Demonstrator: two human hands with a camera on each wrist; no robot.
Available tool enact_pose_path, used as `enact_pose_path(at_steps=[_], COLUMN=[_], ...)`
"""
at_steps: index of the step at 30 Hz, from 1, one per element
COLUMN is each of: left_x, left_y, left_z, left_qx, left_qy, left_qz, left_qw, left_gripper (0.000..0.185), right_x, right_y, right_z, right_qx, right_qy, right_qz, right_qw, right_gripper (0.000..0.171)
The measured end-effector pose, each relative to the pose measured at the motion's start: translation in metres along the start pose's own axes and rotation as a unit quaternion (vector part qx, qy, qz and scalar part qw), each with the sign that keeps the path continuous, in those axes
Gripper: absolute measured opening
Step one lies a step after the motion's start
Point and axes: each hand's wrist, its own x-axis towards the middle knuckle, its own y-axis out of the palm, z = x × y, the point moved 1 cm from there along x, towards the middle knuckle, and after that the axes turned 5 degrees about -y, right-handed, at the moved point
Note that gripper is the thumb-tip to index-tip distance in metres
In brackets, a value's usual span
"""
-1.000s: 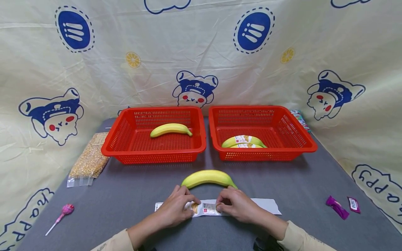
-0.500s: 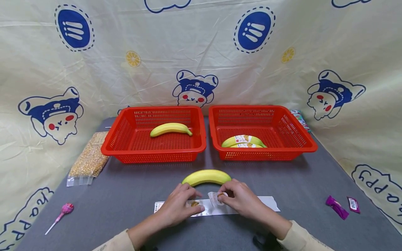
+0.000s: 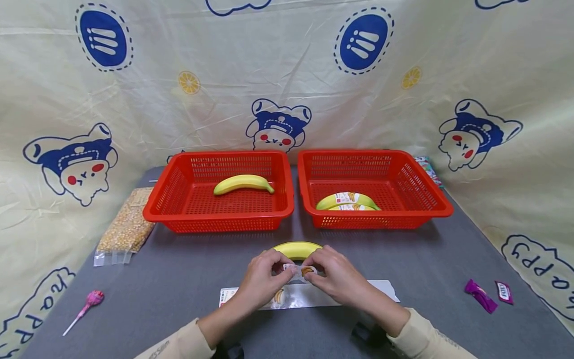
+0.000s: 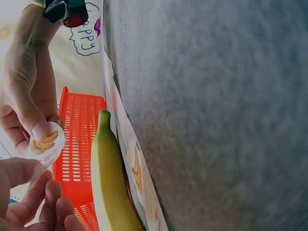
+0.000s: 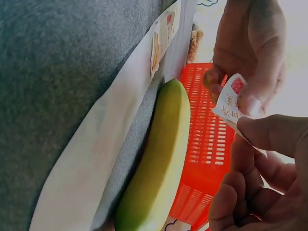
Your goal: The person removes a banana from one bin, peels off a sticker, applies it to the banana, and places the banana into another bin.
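Both hands [image 3: 262, 276] [image 3: 336, 276] pinching peeled sticker [image 3: 301, 270]; banana [image 3: 298, 249] just beyond, long axis crosswise, equally near both.

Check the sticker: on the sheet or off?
Off. Both hands pinch the sticker above the sheet, in front of the banana.

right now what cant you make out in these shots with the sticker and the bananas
- Sticker: its print is too small in the head view, and fingers of the left hand and right hand cover parts of it.
- Banana on the table: both ends hidden behind the hands in the head view.
- Bananas in the right basket: the basket's front wall hides the lower one.
- Small packets: labels too small.
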Motion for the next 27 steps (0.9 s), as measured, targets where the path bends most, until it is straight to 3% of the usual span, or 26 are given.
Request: enact_pose_path(at_steps=[6,11,15,21,27], left_x=[0.007,0.017,0.028,0.047,0.060], left_y=[-0.002,-0.004,-0.008,-0.011,-0.009], left_z=[0.003,0.001,-0.002,0.000,0.004], left_qx=[0.016,0.004,0.007,0.066,0.141], left_qy=[-0.001,0.011,0.012,-0.010,0.005], left_qz=[0.018,0.037,0.034,0.027,0.028], left_qw=[0.9997,0.9992,0.9993,0.9974,0.9896], left_gripper=[0.006,0.005,0.011,0.009,0.016], right_x=[0.003,0.010,0.020,0.035,0.047], right_y=[-0.001,-0.002,-0.004,-0.005,-0.003], right_z=[-0.008,-0.019,-0.025,-0.034,-0.043], right_qx=[0.039,0.054,0.043,0.024,-0.014], right_qy=[0.034,0.068,0.088,0.100,0.119], right_qz=[0.028,0.019,0.015,0.028,0.057], right_qw=[0.998,0.996,0.995,0.994,0.991], right_gripper=[0.024,0.006,0.008,0.011,0.015])
